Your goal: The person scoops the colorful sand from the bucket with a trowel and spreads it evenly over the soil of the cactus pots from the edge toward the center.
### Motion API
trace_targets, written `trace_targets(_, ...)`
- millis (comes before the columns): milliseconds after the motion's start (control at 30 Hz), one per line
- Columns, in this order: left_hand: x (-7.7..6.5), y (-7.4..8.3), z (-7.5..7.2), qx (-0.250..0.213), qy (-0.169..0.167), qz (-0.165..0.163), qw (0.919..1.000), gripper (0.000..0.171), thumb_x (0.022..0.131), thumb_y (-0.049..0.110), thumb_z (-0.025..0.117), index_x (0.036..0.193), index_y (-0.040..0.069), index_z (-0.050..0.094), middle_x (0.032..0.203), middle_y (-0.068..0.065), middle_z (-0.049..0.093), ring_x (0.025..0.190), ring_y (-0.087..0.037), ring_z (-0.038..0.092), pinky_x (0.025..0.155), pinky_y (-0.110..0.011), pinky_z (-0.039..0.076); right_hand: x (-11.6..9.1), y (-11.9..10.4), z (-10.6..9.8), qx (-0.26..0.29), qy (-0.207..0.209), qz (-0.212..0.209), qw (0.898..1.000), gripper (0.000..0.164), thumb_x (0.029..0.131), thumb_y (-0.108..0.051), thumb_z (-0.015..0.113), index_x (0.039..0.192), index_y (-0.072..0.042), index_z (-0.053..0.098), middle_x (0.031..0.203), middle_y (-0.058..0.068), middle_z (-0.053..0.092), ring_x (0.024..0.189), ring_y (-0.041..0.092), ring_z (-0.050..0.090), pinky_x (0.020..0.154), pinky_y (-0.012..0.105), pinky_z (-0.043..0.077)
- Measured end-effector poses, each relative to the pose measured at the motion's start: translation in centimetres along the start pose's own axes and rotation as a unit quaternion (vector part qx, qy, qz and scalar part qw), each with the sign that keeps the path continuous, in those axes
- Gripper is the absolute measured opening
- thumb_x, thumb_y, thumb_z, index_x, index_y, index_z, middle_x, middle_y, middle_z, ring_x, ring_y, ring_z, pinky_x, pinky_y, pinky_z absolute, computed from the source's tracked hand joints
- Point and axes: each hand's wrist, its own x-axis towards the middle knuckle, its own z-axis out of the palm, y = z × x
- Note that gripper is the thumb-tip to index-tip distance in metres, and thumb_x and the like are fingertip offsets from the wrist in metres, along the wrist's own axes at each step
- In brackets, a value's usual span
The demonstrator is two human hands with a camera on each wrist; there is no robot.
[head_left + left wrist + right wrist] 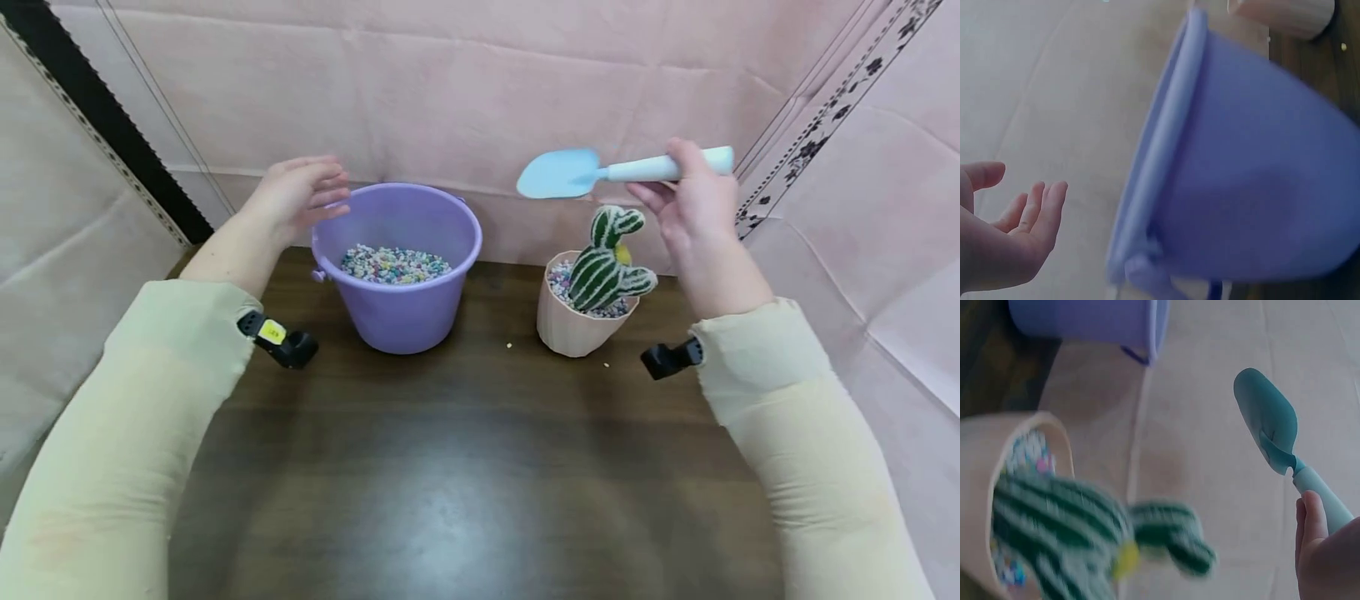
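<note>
In the head view my right hand (pixel 693 196) grips a light blue trowel (pixel 562 173) by its pale handle, its blade pointing left above a potted cactus. The green and white cactus (pixel 600 271) looks knitted, has a yellow spot, and stands in a ribbed cream pot (pixel 570 329) with coloured pebbles around it. A purple bucket (pixel 405 317) holds small multicoloured pebbles (pixel 393 265) at its bottom. Beside the bucket's left rim hovers my left hand (pixel 300 196), fingers loosely bent and holding nothing; the left wrist view shows the hand (pixel 1016 231) apart from the bucket.
A dark wooden table (pixel 450 467) carries bucket and pot near its back edge. Pale pink cloth (pixel 450 100) hangs behind and along both sides. A few loose pebbles (pixel 509 345) lie near the pot. The bucket's handle hinge (pixel 318 274) sticks out at left.
</note>
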Motion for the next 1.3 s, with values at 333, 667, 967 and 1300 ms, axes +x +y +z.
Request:
trace_targets(333, 0.5, -2.0, -2.8, 0.069, 0.056, -0.016, 0.9959, 0.059, 0.096, 0.02, 0.05, 0.149, 0.014, 0.024, 0.154, -0.007, 0.026, 0.131, -0.015, 0.042, 0.096, -0.014, 0.045, 0.1, 7.4, 3.5, -0.133, -0.033, 0.01, 0.99, 0.015, 0.086, -0.005, 0.063, 0.088, -0.007, 0.049, 0.085, 0.01, 0.059, 0.063, 0.021, 0.067, 0.062, 0.032, 0.06)
trace_targets(667, 0.7, -4.5, -2.3, 0.1, 0.04, -0.042, 0.9933, 0.062, 0.095, 0.014, 0.051, 0.149, 0.01, 0.021, 0.151, -0.014, 0.031, 0.115, -0.013, 0.055, 0.078, -0.013, 0.054, 0.6, 12.9, 4.5, -0.278, -0.075, -0.014, 0.957, 0.016, 0.081, -0.004, 0.066, 0.076, -0.007, 0.051, 0.072, 0.005, 0.056, 0.054, 0.014, 0.064, 0.057, 0.032, 0.06)
trace_targets(967, 0.3, -5.7, -1.2, 0.118, 0.031, -0.036, 0.9918, 0.059, 0.094, 0.01, 0.053, 0.146, 0.005, 0.027, 0.134, -0.015, 0.047, 0.072, 0.001, 0.063, 0.07, -0.012, 0.055, 0.6, 16.0, 5.4, -0.467, -0.075, -0.081, 0.877, 0.012, 0.08, -0.014, 0.068, 0.078, -0.008, 0.058, 0.07, -0.002, 0.055, 0.062, 0.02, 0.068, 0.059, 0.027, 0.059)
trace_targets(1300, 0.0, -5.5, -0.8, 0.111, 0.052, -0.048, 0.9913, 0.058, 0.093, 0.01, 0.056, 0.146, 0.009, 0.031, 0.12, -0.009, 0.053, 0.073, -0.003, 0.064, 0.064, -0.012, 0.055, -1.0, 18.1, 7.6, -0.543, -0.133, -0.058, 0.827, 0.022, 0.082, -0.018, 0.066, 0.1, -0.006, 0.061, 0.081, 0.003, 0.058, 0.072, 0.028, 0.07, 0.063, 0.029, 0.06)
